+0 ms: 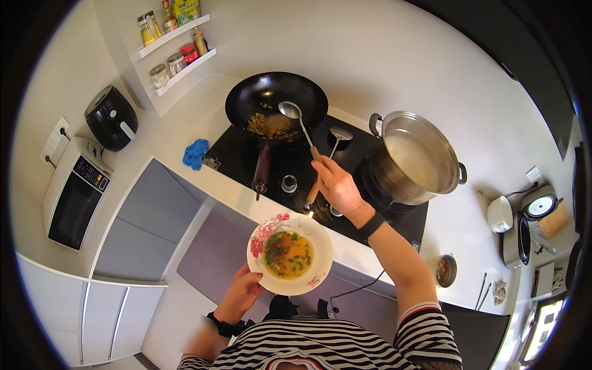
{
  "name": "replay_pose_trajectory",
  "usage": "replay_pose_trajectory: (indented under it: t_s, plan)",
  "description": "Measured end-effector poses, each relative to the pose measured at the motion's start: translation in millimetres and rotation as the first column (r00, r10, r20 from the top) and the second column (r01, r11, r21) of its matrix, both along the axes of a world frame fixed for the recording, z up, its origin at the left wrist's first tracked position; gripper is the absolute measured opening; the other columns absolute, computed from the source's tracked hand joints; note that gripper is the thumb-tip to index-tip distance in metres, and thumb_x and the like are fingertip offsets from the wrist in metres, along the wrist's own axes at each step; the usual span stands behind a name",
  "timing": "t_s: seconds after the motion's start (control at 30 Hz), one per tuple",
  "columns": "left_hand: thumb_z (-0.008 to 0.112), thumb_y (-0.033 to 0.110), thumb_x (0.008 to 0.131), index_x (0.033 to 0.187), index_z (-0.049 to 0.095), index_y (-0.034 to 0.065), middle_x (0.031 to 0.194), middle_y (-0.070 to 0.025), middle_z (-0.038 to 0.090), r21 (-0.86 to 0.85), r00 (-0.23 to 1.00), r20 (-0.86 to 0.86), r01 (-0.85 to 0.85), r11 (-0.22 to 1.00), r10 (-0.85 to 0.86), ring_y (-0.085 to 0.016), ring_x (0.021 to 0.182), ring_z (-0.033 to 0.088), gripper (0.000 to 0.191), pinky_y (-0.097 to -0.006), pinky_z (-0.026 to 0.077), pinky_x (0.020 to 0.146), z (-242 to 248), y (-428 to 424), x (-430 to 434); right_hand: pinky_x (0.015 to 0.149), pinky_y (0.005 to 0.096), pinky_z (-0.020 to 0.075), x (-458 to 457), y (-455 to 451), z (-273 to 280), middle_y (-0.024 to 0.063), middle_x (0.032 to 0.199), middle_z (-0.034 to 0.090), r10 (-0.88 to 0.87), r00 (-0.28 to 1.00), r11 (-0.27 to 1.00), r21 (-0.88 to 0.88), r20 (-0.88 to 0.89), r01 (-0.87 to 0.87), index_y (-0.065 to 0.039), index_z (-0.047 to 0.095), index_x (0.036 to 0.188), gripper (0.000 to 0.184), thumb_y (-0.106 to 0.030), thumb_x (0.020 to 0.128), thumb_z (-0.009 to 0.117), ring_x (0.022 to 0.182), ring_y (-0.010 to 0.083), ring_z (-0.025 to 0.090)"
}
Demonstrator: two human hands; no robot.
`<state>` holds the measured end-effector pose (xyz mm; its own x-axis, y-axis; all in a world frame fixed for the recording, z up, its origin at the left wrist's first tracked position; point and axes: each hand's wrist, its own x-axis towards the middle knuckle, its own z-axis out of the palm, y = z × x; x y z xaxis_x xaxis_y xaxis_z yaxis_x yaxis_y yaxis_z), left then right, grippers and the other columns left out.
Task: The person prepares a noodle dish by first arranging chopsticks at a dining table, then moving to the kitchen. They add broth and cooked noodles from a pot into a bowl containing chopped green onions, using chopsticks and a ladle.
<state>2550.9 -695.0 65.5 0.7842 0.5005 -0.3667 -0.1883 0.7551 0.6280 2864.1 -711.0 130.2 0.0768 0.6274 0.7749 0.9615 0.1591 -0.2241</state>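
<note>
My left hand grips the rim of a white floral bowl, which holds yellowish broth with chopped green herbs. In my right hand is the wooden handle of a metal ladle. The ladle's head is over a black wok, above some liquid and a chopped, cooked mixture. Beneath my right hand, a spatula with a wooden handle lies on the black cooktop. To the right, a large steel pot contains cloudy liquid.
A blue cloth lies left of the cooktop. The wok's handle points towards me. On the right counter are a small metal bowl of food, chopsticks and a rice cooker. An air fryer and a microwave stand left.
</note>
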Motion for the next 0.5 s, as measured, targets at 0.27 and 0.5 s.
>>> replay_pose_trajectory:
  t_s: [0.27,0.5]
  plan:
    - [0.051,0.003,0.078,0.123,0.041,0.0014,0.116,-0.0098,0.054,0.002,1.000,0.013,0.008,1.000,-0.008,-0.022,0.104,0.055,0.046,-0.0370,0.045,0.091,2,37,-3,0.066,0.0317,0.0517,-5,17,-11,0.0190,0.093,0.060,-0.157,0.977,0.980,0.100,-0.143,0.172,0.004,0.055,0.101,0.028,0.007,0.073,0.058,0.075,0.0306,0.062]
    - [0.051,0.004,0.078,0.124,0.040,0.0010,0.117,-0.0106,0.053,0.019,0.998,0.013,0.066,0.998,-0.066,-0.023,0.106,0.054,0.048,-0.0384,0.044,0.092,3,52,4,0.068,0.0254,0.0515,-34,-41,-37,0.0145,0.090,0.061,-0.167,0.704,0.963,0.041,-0.690,0.268,0.008,0.055,0.106,0.022,0.002,0.087,0.045,0.075,0.0177,0.064]
